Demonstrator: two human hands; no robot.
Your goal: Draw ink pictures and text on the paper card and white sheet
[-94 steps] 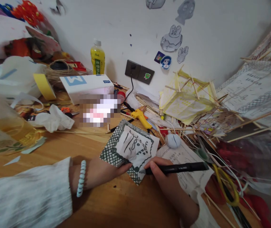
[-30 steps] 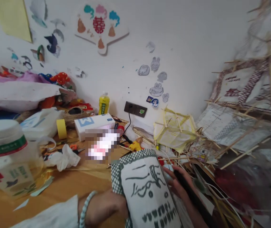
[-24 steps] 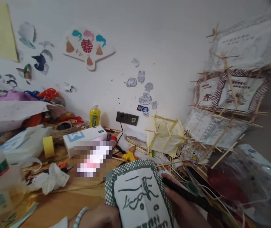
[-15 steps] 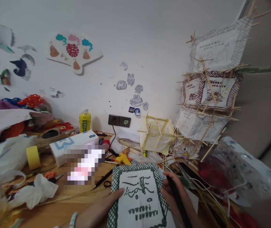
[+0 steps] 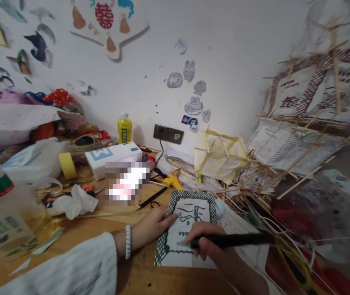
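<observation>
Head view: on the wooden table (image 5: 141, 278) lies my drawn-on paper (image 5: 185, 227), with my left hand (image 5: 150, 227) thumb-down on its left border, finger spread unclear, and my right hand (image 5: 213, 252) closed around a black marker (image 5: 236, 239) above its lower part.

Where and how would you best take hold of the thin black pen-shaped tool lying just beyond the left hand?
Probably mid-shaft, pinched from above, coming from the person's near side. The black tool lies flat with its slim shaft exposed; its pointed tip faces left, and its other end runs close to the yellow glue gun, so the middle looks freest.
</observation>
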